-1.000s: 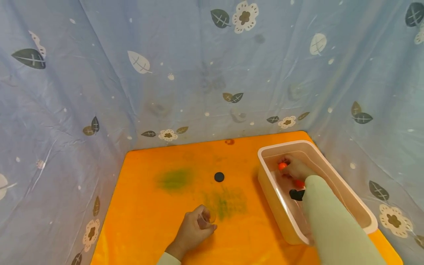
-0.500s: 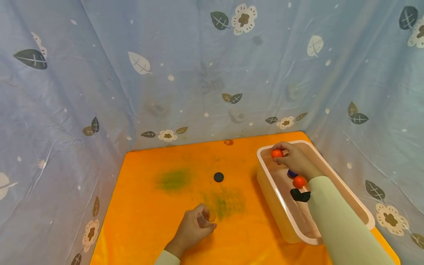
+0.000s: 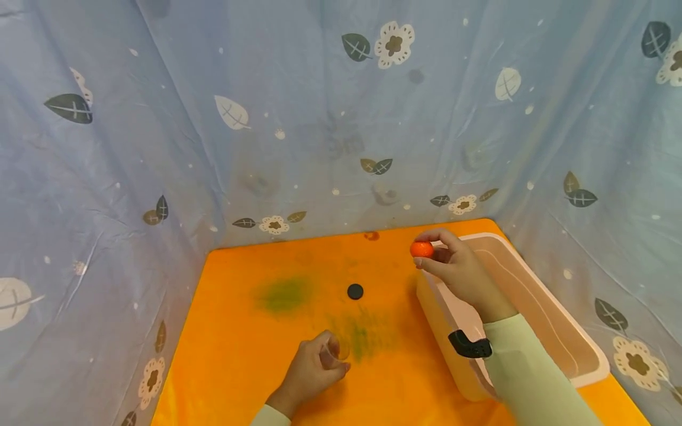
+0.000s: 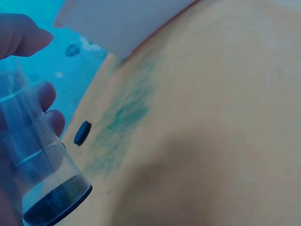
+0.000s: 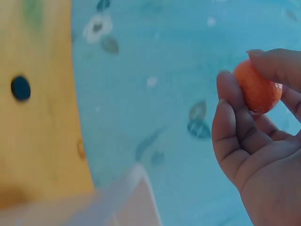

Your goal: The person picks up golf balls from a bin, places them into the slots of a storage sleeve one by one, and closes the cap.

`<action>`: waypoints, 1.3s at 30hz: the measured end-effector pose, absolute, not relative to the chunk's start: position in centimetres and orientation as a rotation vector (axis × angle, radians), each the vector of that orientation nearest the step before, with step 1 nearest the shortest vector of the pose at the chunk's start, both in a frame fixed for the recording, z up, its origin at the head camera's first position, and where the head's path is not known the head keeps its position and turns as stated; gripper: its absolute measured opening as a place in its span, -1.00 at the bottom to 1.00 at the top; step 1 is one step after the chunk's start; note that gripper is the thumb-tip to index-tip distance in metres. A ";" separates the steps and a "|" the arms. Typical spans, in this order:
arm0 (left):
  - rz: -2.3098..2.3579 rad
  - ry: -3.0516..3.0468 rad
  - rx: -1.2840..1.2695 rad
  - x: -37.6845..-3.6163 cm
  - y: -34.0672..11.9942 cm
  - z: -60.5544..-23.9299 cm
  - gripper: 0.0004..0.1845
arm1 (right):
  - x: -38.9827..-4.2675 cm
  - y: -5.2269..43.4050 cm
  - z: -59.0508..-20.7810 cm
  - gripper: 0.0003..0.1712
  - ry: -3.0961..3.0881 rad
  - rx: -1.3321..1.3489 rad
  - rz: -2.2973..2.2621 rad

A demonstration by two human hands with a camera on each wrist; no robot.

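An orange ball [image 3: 422, 249] is pinched between thumb and fingers of my right hand [image 3: 466, 275], above the near-left rim of the pink tub [image 3: 538, 305]. The right wrist view shows the ball's [image 5: 263, 92] side facing the palm. Low over the table's front part, my left hand [image 3: 309, 373] grips a clear cylinder-shaped container [image 4: 56, 162] with a dark base. The container lies tilted in the left wrist view, and its upper end is partly behind the fingers. A flat black disc [image 3: 355, 291] lies on the table, beyond the left hand.
The orange table [image 3: 240, 355] has green smudges [image 3: 282, 294] on its top. A blue curtain [image 3: 298, 136] with leaves and flowers hangs round its back and sides. The tub stands at the right; my right arm with a black wristband [image 3: 469, 345] hides part of its inside.
My right hand has lifted the orange ball out of the tub and moved left over its rim. The left hand with the container has stayed almost still.
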State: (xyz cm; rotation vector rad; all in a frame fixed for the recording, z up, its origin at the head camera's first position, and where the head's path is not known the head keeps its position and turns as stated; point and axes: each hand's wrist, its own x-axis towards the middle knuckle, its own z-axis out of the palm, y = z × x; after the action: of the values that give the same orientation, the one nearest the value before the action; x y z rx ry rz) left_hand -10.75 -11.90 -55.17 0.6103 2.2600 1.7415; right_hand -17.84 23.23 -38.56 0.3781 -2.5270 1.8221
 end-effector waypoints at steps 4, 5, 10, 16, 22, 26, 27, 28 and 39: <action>1.731 2.277 0.592 -10.7 -11.9 -54.7 -0.71 | -17.0 21.5 -38.5 -0.59 -2.401 0.514 1.914; 1.732 2.273 0.586 -10.7 -11.9 -54.6 -0.70 | -16.8 21.1 -38.6 -0.59 -2.369 0.549 1.941; 1.754 2.237 0.580 -10.8 -11.9 -54.6 -0.68 | -15.9 18.9 -39.3 -0.49 -2.199 0.706 2.069; 1.776 2.233 0.628 -11.2 -11.8 -54.6 -0.68 | -14.0 16.4 -40.2 -0.53 -2.189 0.726 2.166; 1.781 2.269 0.704 -11.7 -11.9 -54.6 -0.71 | -13.0 14.0 -42.0 -0.56 -2.185 0.780 2.172; 1.784 2.295 0.741 -11.8 -11.9 -54.5 -0.70 | -12.5 12.7 -43.8 -0.58 -2.229 0.792 2.238; 1.785 2.303 0.750 -11.8 -11.9 -54.5 -0.70 | -12.3 12.4 -44.3 -0.58 -2.239 0.803 2.264; 1.783 2.315 0.758 -11.8 -11.9 -54.5 -0.70 | -12.2 12.2 -44.7 -0.58 -2.250 0.815 2.282; 1.753 2.440 0.857 -11.9 -12.1 -55.0 -0.65 | -12.1 10.8 -47.4 -0.63 -2.335 0.895 2.128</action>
State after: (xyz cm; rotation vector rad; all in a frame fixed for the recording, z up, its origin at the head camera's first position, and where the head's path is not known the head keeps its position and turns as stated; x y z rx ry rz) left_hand -11.91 -12.08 -54.95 0.8568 2.4399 1.7531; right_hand -12.06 10.82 -47.36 0.8952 -2.3346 2.1277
